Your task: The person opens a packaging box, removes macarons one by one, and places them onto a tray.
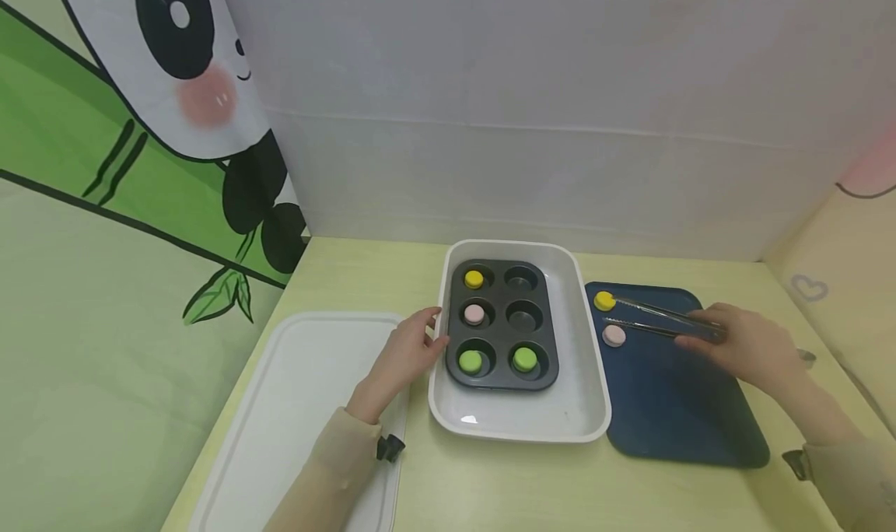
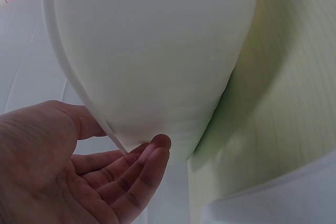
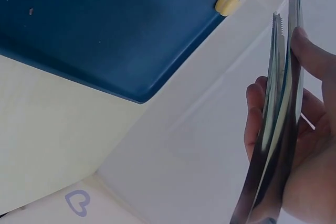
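Note:
My left hand grips the left rim of a deep white tray; in the left wrist view the thumb lies over the rim and the fingers curl on the outer wall. Inside stands a dark six-cup muffin pan. Its left cups hold a yellow macaron, a pink macaron and a green macaron; another green macaron sits front right. Metal tongs are held in my right hand, their arms spread, tips close by another yellow macaron and pink macaron.
Beneath the tongs lies a dark blue tray, bearing the loose yellow and pink macarons at its far left corner. A flat white board or lid lies under my left forearm. Behind the table hangs a pale curtain.

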Action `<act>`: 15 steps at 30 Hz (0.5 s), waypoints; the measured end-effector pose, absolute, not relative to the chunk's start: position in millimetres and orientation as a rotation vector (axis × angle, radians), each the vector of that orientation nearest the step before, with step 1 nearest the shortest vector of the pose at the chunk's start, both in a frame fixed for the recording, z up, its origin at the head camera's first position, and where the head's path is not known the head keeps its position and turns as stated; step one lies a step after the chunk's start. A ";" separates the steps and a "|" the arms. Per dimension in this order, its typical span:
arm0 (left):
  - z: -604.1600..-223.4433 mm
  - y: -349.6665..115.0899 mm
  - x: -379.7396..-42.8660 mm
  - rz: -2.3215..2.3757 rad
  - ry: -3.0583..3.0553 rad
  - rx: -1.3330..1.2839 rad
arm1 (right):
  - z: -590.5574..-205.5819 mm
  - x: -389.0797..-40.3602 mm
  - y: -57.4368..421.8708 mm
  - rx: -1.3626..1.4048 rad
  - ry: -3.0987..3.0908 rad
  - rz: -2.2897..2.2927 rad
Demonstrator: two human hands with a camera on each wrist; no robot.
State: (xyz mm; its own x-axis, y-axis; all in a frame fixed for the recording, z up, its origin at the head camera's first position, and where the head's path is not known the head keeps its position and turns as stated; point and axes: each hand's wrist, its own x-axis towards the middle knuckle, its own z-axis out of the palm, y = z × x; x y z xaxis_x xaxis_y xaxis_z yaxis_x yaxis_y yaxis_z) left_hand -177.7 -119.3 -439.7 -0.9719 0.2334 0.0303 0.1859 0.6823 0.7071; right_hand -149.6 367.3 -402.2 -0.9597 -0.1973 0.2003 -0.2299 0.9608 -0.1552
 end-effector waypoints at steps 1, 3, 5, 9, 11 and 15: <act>-439.7 -119.2 -177.7 1.177 2.822 0.351 | -401.5 -149.9 366.4 0.323 -2.923 0.264; -440.1 -119.2 -178.0 1.179 2.819 0.348 | -400.1 -150.5 364.7 0.327 -2.909 0.265; -440.4 -119.2 -178.3 1.178 2.822 0.349 | -398.7 -150.9 362.7 0.330 -2.902 0.265; -441.9 -119.2 -179.2 1.173 2.833 0.360 | -395.6 -151.3 358.9 0.346 -2.891 0.266; -442.4 -119.2 -179.4 1.172 2.836 0.365 | -393.6 -151.1 356.4 0.354 -2.884 0.266; -441.6 -119.0 -178.8 1.170 2.832 0.359 | -389.7 -150.3 350.6 0.372 -2.859 0.265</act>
State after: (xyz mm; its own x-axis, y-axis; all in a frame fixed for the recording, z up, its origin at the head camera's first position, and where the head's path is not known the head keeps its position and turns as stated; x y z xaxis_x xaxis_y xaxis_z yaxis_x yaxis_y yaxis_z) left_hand -178.8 -119.0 -441.6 -0.9713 0.2353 0.0363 0.1923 0.6856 0.7022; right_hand -150.3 350.6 -389.7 -0.9374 -0.2276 0.2636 -0.2721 0.9510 -0.1466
